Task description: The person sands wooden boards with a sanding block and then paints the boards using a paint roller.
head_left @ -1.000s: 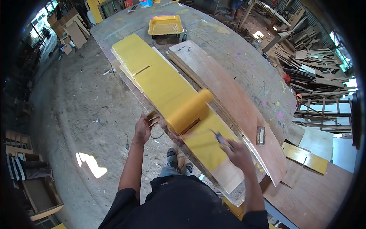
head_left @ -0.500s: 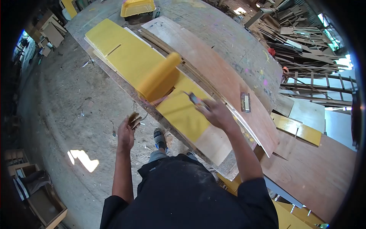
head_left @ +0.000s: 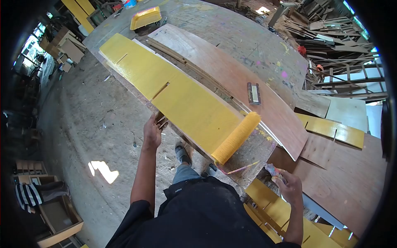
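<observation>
A paint roller with a fuzzy yellow sleeve (head_left: 236,138) lies across the right end of a long, slotted board (head_left: 186,105) coated in yellow paint. My right hand (head_left: 289,185) is closed around the roller's paint-stained handle, off the near right corner of the table. The roller's thin wire frame runs from the sleeve back to that handle. At the board's near long edge is my left hand (head_left: 152,133), its fingers loosely curled and apart. Whether its fingertips touch the board or table edge is hard to tell.
Beside the painted board lie wooden strips (head_left: 194,72) and a bare plywood panel (head_left: 231,78) carrying a small dark block with a pale strip (head_left: 254,94). A yellow paint tray (head_left: 145,17) stands at the far end. Scrap wood (head_left: 343,37) is piled at right.
The roller has travelled from mid-board to the right end, and yellow now covers the formerly bare wood there. My right hand moved right and nearer; my left hand came up to the board's edge.
</observation>
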